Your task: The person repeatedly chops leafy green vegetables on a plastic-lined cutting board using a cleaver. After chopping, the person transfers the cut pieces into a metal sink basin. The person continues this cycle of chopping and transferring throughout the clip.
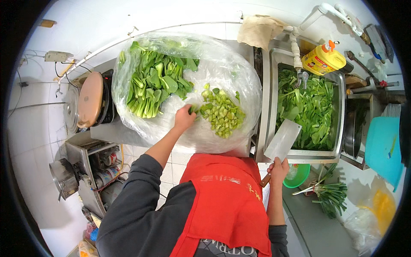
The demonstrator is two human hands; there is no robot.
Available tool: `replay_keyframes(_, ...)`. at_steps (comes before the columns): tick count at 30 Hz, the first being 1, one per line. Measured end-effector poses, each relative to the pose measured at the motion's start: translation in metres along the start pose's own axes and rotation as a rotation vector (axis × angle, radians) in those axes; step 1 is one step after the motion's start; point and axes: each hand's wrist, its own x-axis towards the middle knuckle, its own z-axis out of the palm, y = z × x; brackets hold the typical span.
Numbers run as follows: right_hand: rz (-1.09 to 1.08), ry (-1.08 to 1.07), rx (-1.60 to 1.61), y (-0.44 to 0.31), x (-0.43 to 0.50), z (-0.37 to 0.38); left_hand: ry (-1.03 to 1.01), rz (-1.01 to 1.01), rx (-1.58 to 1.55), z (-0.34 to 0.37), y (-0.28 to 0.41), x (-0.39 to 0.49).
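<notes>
My left hand is over a clear plastic bag spread on the counter, its fingers pinched around a small bit of green vegetable. Up and to the left of it lies a heap of whole leafy greens, apparently bok choy. Just right of the fingers, a pile of cut-off stem ends rests on the same plastic. My right hand grips the wooden handle of a cleaver. The blade extends over the front rim of the steel sink, where loose green leaves fill the basin.
A faucet and a yellow detergent bottle overhang the sink. A turquoise basin stands at right, with a green basin and scallions below. At left are a round board and a steel pot.
</notes>
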Motion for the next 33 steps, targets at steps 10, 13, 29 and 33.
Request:
replay_keyframes(10, -0.002, 0.048, 0.020, -0.008, -0.006, 0.011, -0.624, -0.096, -1.538, -0.021, 0.058, -0.013)
replay_keyframes(13, -0.003, 0.038, 0.017, -0.003, -0.008, 0.012, -0.549, 0.020, -1.372, -0.010, 0.065, -0.006)
replay_keyframes(29, -0.105, 0.017, -0.136, 0.004, -0.026, 0.022, 0.194, 0.477, 1.030, -0.073, -0.007, 0.084)
replay_keyframes(33, -0.138, -0.031, -0.169, -0.009, -0.037, 0.040, 0.161, 0.441, 0.832, -0.080, -0.010, 0.106)
